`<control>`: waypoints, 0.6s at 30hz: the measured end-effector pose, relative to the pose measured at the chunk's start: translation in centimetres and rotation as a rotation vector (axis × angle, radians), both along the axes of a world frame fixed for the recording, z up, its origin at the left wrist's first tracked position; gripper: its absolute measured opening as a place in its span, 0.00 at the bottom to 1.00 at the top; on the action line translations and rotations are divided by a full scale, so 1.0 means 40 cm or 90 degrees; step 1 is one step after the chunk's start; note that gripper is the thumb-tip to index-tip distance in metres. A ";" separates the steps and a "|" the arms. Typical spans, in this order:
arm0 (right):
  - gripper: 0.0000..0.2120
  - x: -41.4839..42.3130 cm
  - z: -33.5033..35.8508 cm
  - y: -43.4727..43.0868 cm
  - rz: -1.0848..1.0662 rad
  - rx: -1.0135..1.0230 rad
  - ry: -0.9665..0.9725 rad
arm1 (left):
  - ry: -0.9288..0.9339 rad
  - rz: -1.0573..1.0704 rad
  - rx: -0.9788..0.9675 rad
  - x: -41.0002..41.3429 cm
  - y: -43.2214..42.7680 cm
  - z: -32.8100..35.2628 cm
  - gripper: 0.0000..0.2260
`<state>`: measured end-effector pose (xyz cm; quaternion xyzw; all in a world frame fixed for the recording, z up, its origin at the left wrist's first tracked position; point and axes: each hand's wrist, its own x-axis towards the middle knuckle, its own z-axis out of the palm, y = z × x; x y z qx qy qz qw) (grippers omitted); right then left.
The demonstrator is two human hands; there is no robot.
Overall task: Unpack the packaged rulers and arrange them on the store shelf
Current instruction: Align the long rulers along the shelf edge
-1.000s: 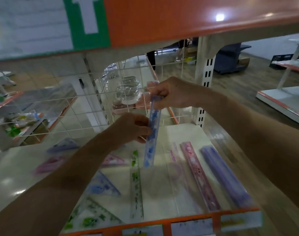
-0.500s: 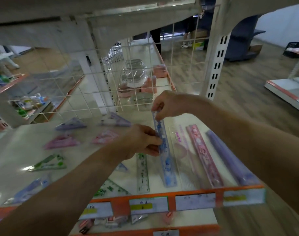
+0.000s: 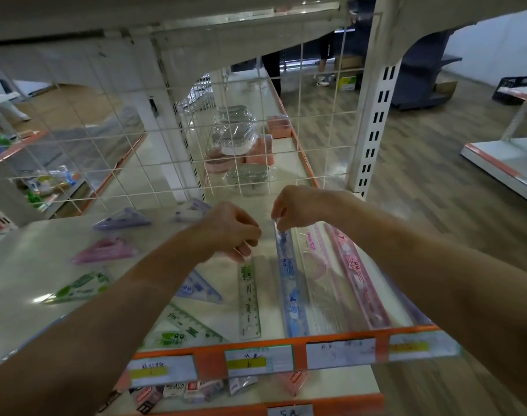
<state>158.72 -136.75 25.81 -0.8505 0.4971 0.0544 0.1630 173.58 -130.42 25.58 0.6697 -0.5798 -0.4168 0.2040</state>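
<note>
Whereas a sec ago both hands held it upright, the blue patterned plastic ruler now lies flat on the white shelf w/ orange front edge. Right hand pinches its far end; left hand, curled, fingertips on the green clear ruler just beside.

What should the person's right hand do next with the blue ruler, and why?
Probably let go. The blue ruler already lies flat on the shelf, parallel to the green ruler, yet the right hand pinches its far end.
</note>
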 end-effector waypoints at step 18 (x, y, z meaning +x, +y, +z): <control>0.16 0.018 -0.038 -0.005 0.019 -0.004 0.134 | -0.170 -0.053 -0.212 0.042 -0.028 0.009 0.09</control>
